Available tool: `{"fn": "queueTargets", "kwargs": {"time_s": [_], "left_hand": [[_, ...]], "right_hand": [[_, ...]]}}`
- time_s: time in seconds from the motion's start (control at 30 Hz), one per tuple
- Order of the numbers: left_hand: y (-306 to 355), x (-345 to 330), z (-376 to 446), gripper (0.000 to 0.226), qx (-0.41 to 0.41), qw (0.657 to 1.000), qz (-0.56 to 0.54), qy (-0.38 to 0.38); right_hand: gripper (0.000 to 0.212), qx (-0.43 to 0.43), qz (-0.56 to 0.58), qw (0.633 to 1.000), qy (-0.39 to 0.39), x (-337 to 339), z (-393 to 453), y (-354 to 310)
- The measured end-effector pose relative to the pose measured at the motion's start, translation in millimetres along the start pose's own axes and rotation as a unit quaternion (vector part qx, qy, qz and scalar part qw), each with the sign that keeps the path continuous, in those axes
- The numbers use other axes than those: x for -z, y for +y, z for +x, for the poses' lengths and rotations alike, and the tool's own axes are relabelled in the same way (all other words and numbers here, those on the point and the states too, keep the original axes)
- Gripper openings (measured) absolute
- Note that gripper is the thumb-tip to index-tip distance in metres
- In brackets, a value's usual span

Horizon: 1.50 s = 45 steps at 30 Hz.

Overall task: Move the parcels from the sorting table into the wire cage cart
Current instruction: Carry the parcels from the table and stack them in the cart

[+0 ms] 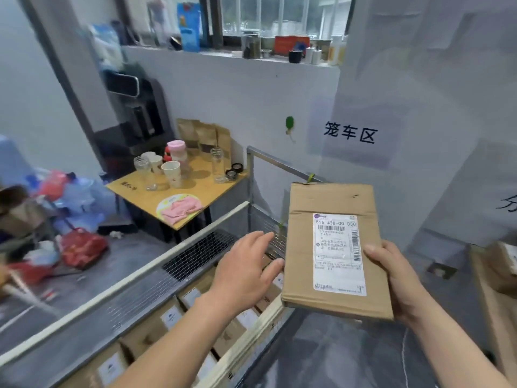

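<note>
A flat brown cardboard parcel (316, 219) with a white shipping label is held up in front of me, over the near right corner of the wire cage cart (195, 254). My right hand (397, 278) grips its right edge, thumb on top beside the label. My left hand (246, 268) hovers at the parcel's left edge with fingers straight; whether it touches the box is unclear. Inside the cart stand several labelled cardboard parcels (167, 317) in rows. The sorting table (492, 301) shows at the right edge with another box on it.
A small wooden side table (212, 189) with cups, glass jars and a pink cloth stands behind the cart. Bags and clutter (81, 245) lie on the floor at left. A white wall with black characters rises behind the cart.
</note>
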<state>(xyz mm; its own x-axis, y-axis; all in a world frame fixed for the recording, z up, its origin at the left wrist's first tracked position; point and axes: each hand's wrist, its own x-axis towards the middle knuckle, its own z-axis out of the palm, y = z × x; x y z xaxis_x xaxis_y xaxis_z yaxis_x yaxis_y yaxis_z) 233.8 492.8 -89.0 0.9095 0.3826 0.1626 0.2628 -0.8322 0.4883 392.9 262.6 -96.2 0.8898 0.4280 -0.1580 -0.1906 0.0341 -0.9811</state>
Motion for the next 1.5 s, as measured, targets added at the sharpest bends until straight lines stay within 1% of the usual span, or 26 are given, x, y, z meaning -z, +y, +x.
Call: {"fn": "queueTargets", "kwargs": {"time_s": [0.1,0.27,0.3,0.4,0.43,0.53,0.57,0.73,0.83,0.9,1.03,1.17,1.27,1.33,1.47,1.5], "left_hand": [[-17,15,-19,0.062,0.055,0.998,0.024,0.021],[-35,28,-57,0.062,0.144,0.987,0.054,0.052],[-37,29,-66,0.062,0.162,0.983,0.059,0.055],[-45,30,-95,0.062,0.214,0.973,0.07,0.058],[-49,30,-105,0.062,0.229,0.969,0.073,0.06],[-63,33,-133,0.062,0.27,0.957,0.082,0.064],[-68,33,-142,0.062,0.281,0.954,0.084,0.066],[-102,38,-180,0.062,0.33,0.938,0.08,0.068],[-133,44,-205,0.061,0.354,0.93,0.067,0.073],[-157,49,-222,0.06,0.359,0.928,0.062,0.071],[-214,61,-256,0.06,0.374,0.924,0.055,0.064],[-271,80,-289,0.059,0.389,0.919,0.046,0.048],[-313,93,-310,0.059,0.4,0.915,0.056,0.024],[-340,95,-320,0.058,0.409,0.911,0.055,0.01],[-391,84,-330,0.051,0.426,0.903,0.06,-0.014],[-402,80,-331,0.053,0.434,0.899,0.06,-0.021]], "right_hand": [[0.07,-0.003,-0.007,0.998,-0.07,-31,15,3],[0.061,-0.032,-0.008,0.986,-0.166,-72,32,18],[0.062,-0.039,-0.008,0.982,-0.185,-79,33,23],[0.079,-0.062,-0.01,0.966,-0.251,-104,33,39],[0.077,-0.067,-0.013,0.961,-0.267,-113,30,44],[0.058,-0.088,-0.016,0.949,-0.302,-139,20,60],[0.055,-0.094,-0.02,0.945,-0.314,-147,18,67],[0.065,-0.119,-0.058,0.923,-0.36,-195,2,89],[0.08,-0.13,-0.092,0.915,-0.37,-230,-12,105],[0.084,-0.14,-0.111,0.909,-0.376,-255,-23,116],[0.078,-0.152,-0.136,0.903,-0.378,-313,-50,142],[0.083,-0.17,-0.152,0.899,-0.373,-369,-70,175],[0.077,-0.183,-0.163,0.897,-0.369,-404,-82,202],[0.07,-0.195,-0.159,0.896,-0.366,-421,-89,223],[0.076,-0.229,-0.18,0.884,-0.366,-452,-95,268],[0.076,-0.234,-0.185,0.881,-0.367,-459,-94,280]]}}
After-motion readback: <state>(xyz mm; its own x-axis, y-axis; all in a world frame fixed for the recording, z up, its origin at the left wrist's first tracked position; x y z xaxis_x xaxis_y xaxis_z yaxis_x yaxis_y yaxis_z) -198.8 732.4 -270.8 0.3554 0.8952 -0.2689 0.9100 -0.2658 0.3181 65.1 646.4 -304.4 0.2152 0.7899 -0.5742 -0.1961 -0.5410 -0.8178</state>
